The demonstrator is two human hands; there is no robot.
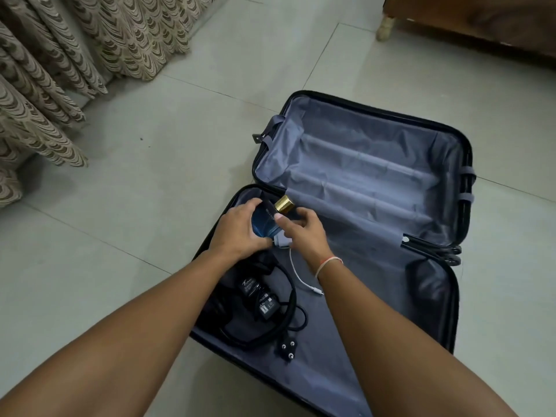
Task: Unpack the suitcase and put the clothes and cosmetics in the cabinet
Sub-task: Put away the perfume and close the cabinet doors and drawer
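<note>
An open black suitcase [376,296] with grey-blue lining lies flat on the tiled floor. Over its near half, at the far left corner, my left hand [237,230] grips a blue perfume bottle [264,221] with a gold cap [284,204]. My right hand [304,233] touches the same bottle with thumb and fingers from the right and seems to hold a small white charger plug [282,242], whose white cable [301,278] hangs down onto the lining. No clothes show in the suitcase.
A black power adapter [258,299] with coiled black cord and a three-pin plug [287,350] lies in the near half at the left. Patterned curtains [60,70] hang at the far left. Wooden furniture with a pale leg [385,28] stands at the far right.
</note>
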